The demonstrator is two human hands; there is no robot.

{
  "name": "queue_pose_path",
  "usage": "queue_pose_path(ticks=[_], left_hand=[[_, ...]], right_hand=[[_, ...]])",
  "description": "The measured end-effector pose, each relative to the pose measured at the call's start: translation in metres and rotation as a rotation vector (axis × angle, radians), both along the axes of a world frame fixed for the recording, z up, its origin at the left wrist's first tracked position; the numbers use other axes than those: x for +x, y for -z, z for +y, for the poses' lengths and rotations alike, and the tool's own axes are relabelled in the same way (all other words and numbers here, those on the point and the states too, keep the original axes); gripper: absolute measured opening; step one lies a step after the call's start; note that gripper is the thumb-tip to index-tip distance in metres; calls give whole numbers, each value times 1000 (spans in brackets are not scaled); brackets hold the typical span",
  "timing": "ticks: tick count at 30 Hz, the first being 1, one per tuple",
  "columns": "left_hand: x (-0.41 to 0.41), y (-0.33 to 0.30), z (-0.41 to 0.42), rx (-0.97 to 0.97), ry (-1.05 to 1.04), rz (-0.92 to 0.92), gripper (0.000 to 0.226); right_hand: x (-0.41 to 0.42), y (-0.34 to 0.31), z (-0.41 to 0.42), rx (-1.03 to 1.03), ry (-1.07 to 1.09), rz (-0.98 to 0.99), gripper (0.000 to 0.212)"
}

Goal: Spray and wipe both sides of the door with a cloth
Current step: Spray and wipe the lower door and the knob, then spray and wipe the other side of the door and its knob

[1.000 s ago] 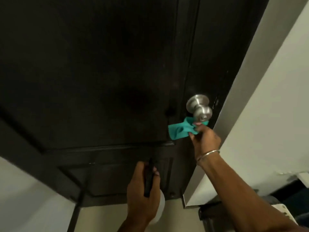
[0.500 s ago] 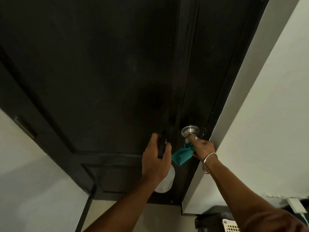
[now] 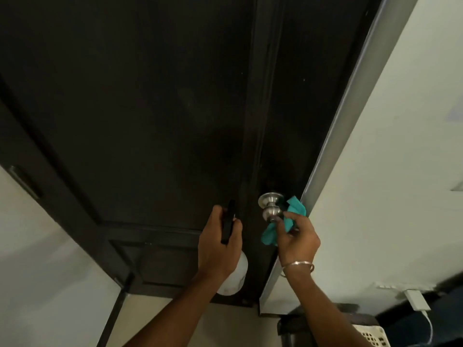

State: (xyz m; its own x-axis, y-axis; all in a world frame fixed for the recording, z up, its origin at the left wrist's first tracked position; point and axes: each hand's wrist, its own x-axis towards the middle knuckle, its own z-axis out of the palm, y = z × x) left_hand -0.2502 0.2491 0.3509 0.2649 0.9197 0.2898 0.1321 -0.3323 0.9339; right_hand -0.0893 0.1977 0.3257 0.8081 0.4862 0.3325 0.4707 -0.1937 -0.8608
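A dark panelled door (image 3: pixel 140 116) fills most of the head view. Its silver knob (image 3: pixel 270 206) sits near the door's right edge. My right hand (image 3: pixel 297 240) holds a teal cloth (image 3: pixel 288 222) bunched against the knob, fingertips touching the knob's front. My left hand (image 3: pixel 218 249) grips a spray bottle (image 3: pixel 234 274) with a black trigger head and white body, held upright just left of the knob and close to the door.
A pale door frame edge (image 3: pixel 350 121) runs diagonally right of the door, with a white wall (image 3: pixel 400 171) beyond. A charger plug (image 3: pixel 417 300) with a cable and a pale basket (image 3: pixel 370 334) sit at lower right. Light floor shows below the door.
My view has tilted upward, so the knob sits lower in frame. My left hand rose with the bottle beside the knob. My right hand moved the cloth from under the knob to its right side.
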Motion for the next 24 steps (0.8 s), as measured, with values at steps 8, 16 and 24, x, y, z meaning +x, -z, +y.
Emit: queue_pose_path(ticks=[8,16,24], left_hand=[[-18,6,-33,-16,-38,-19,15],[-54,17,-75,-71,-93,-81,11],[-59,16,-94,-160,-12,-47,8]], right_hand=[[2,-1,9,-174,-271,-456,43],[-4,-1,-1,-183,-208,-449,29],[-14,-17,21,-112,-107,105,45]])
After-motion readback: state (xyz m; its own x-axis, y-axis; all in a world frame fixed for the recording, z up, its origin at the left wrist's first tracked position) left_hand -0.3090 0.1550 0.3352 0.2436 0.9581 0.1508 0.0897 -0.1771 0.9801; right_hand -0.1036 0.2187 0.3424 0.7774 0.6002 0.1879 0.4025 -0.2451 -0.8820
